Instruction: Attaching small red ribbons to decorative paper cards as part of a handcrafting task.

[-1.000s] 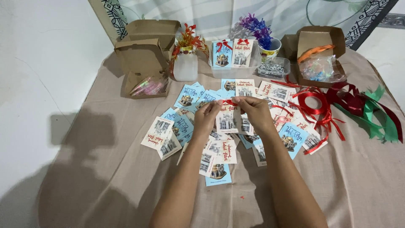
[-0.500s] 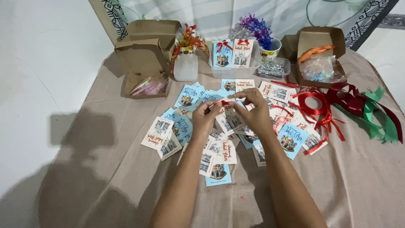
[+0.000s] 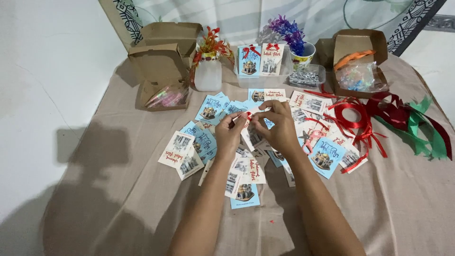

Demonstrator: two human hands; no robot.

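A small white card (image 3: pixel 256 112) with a bit of red ribbon (image 3: pixel 248 115) sits pinched between both hands over the worktop's (image 3: pixel 118 189) middle: left hand (image 3: pixel 231 135) and right hand (image 3: pixel 277 125), each grip narrow on it. Tying seems underway; next needs a snug pull.

Cards (image 3: pixel 204 142) lay scattered across the middle of the counter (image 3: pixel 118 199), with the two hands (image 3: pixel 258 125) meeting just above them. Behind the cards stood a vase (image 3: pixel 208 73) and a clear tray (image 3: pixel 263 76) holding two upright cards, with an open box (image 3: pixel 161 61) at far left. Ribbons (image 3: pixel 379 118) lay to the right, before a second open box (image 3: pixel 360 57).
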